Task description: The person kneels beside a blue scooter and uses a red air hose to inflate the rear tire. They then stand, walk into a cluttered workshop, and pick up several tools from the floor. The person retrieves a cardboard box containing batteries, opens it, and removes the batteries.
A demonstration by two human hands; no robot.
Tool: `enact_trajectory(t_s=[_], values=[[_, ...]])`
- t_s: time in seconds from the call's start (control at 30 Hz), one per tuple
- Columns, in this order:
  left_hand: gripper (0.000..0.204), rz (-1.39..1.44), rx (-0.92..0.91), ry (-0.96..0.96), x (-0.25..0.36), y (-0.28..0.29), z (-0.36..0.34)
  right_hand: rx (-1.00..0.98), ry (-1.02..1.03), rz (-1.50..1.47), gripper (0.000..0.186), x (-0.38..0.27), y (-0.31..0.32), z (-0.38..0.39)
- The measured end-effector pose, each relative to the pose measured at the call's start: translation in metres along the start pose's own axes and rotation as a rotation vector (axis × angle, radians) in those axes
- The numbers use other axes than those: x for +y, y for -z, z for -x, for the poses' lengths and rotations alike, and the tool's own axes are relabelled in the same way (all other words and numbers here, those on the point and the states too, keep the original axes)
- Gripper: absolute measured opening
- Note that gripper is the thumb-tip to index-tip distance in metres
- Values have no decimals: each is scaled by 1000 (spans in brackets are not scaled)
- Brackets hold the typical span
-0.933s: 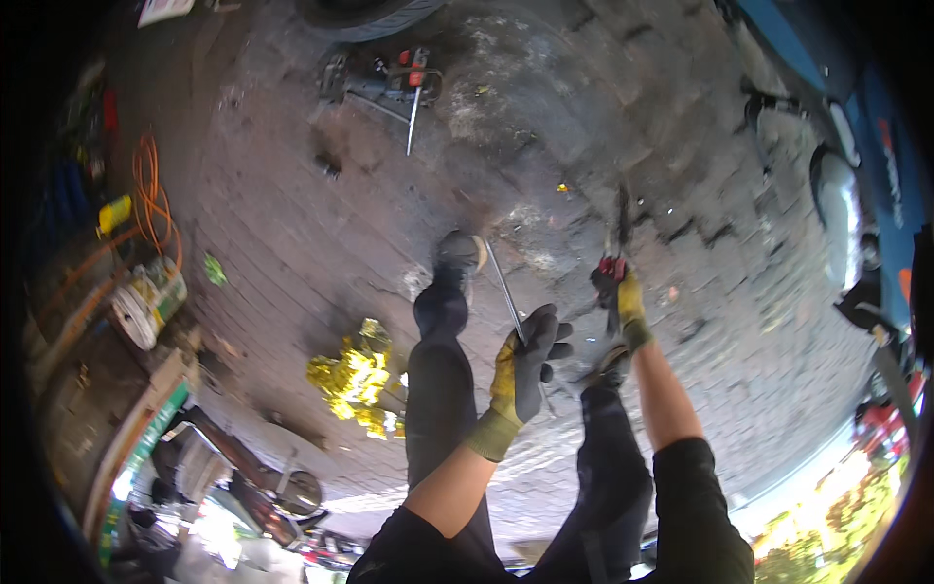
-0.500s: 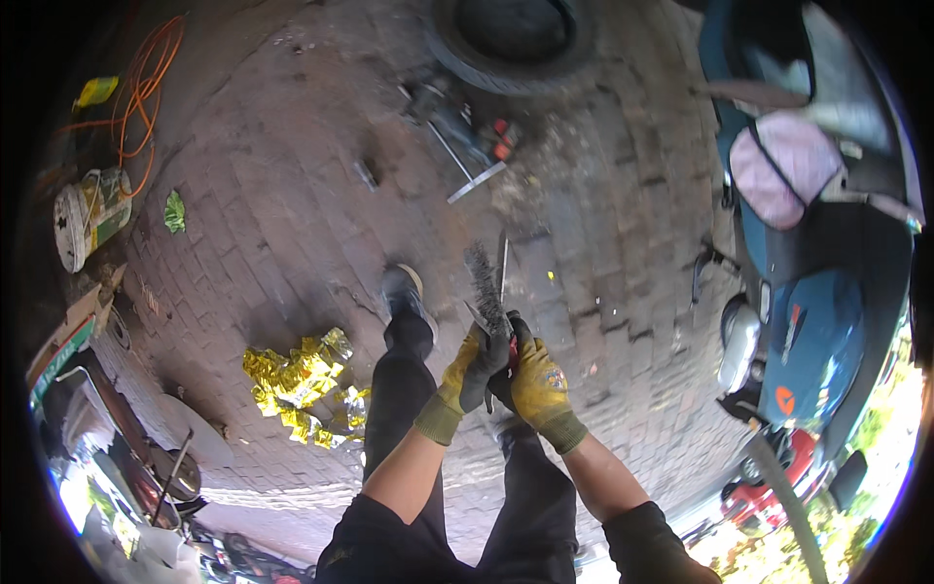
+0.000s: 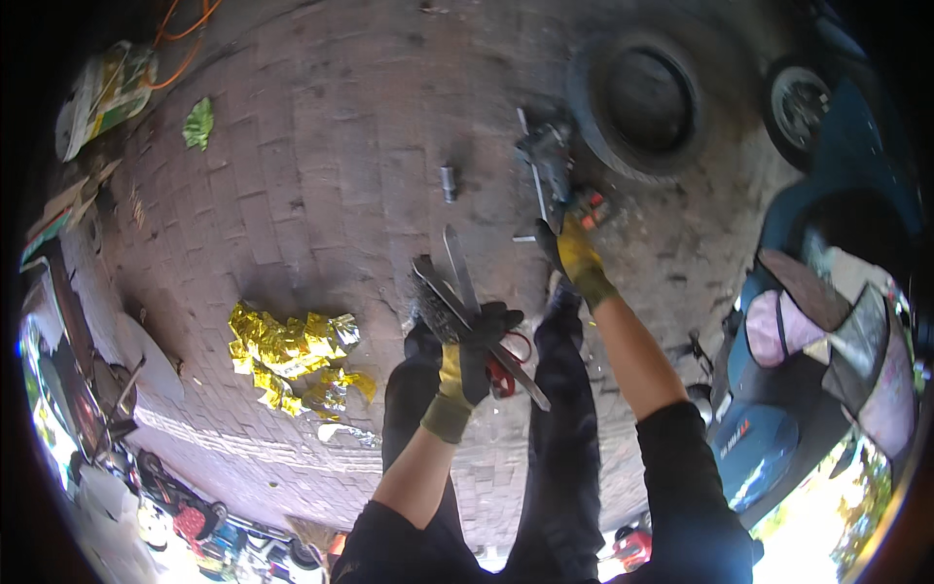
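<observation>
- The left hand (image 3: 465,365) has its grip closed around a bundle of long tools (image 3: 467,311).
- Beyond it, the right hand (image 3: 576,255) reaches toward more tools (image 3: 553,170) on the brick floor (image 3: 321,195); its grip is spread, nothing held yet.
- Those tools, beside a tyre (image 3: 647,102), remain ungathered.

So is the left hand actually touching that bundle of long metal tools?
Touching. The head view shows the gloved left hand closed around the bundle of long metal tools, which stick out above and below its fingers.

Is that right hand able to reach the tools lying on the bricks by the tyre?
Probably yes: the right hand is stretched out just short of the tools beside the tyre, with nothing between them.
</observation>
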State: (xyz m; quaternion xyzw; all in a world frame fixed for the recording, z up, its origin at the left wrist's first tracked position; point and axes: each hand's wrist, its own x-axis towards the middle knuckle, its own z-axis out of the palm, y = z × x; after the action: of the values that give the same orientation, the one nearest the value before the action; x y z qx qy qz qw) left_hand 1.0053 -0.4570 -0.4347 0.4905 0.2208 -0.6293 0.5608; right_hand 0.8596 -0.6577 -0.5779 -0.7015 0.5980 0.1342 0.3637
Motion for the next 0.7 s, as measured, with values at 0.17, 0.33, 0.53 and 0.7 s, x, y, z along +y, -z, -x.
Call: enact_trajectory(t_s=[0.17,0.33,0.53,0.7], values=[[41,38,-119,-194,6,-1,9,-49,-418,167,31,-7,-87,-95],[37,151,-45,-140,1,0,18,-272,-205,-106,26,18,-55,-84],[51,190,-60,-158,-8,1,5,-954,-337,-883,29,1,54,35],[52,353,-22,14,-1,-5,4,-737,645,181,48,-45,79,110]])
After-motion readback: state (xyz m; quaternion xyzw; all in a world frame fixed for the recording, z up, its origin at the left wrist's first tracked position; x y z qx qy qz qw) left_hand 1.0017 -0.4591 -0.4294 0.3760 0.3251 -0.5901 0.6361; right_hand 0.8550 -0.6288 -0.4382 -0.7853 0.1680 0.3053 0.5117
